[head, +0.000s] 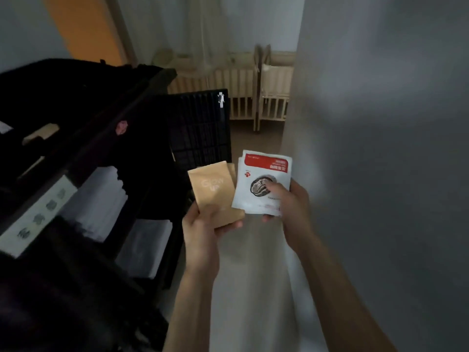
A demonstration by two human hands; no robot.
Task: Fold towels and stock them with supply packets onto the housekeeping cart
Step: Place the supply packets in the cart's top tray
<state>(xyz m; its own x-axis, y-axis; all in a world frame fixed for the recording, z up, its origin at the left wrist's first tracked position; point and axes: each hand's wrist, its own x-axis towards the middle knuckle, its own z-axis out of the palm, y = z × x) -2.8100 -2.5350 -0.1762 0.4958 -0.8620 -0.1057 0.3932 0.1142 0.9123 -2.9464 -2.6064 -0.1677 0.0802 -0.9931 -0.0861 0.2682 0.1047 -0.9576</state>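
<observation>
My left hand grips tan supply packets by their lower edge, thumb across the front. My right hand holds a small stack of white packets with a red band, thumb pressed on the top one. Both hands are raised side by side just right of the black housekeeping cart. White folded towels lie on the cart's shelves, with another pile lower down.
A black slatted panel stands at the cart's far end. Wooden cribs stand at the back of the room. A grey wall runs close along my right. A narrow strip of pale floor runs between cart and wall.
</observation>
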